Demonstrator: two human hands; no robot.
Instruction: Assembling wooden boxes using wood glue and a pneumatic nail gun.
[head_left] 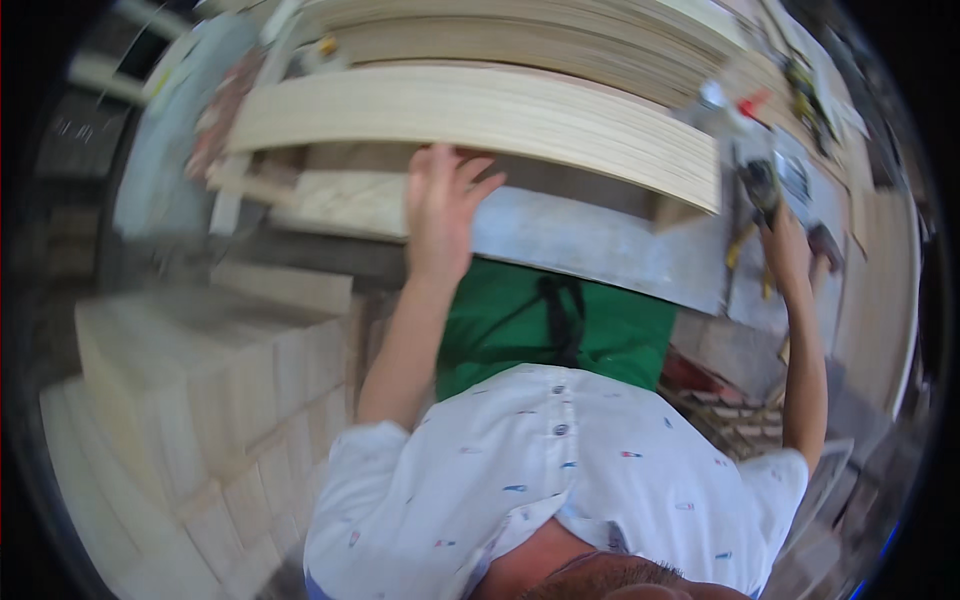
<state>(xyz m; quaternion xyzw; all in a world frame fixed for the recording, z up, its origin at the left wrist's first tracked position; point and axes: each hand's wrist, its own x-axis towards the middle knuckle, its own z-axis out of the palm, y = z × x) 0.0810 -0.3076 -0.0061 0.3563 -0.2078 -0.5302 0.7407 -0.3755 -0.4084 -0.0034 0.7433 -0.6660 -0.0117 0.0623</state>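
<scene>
Closest to us, at the lower edge, is the person's head (630,580), and right below it the white shirt (600,440) with its scatter of little prints, green cloth (610,330) spread just beyond. Up we go to the bench (590,240), grey-topped, and there's the main piece: a long pale wooden frame (480,105), lying crosswise over it, its broad board uppermost and short end pieces showing beneath. Here's the left grip (440,215), loosely open, fingers fanned, nothing in it, right at the frame's near edge; whether the fingertips touch the wood, I can't tell. Over to the far right, the right grip (785,240) is closed around a dark tool (760,185), its details smeared by blur, well apart from the left one and just beyond the frame's right end. A hammer (825,247) sits close beside that wrist, and a red object (753,103) lies farther back. Planks (530,42) line the back, while pale wooden blocks (230,400) stack high at lower left.
</scene>
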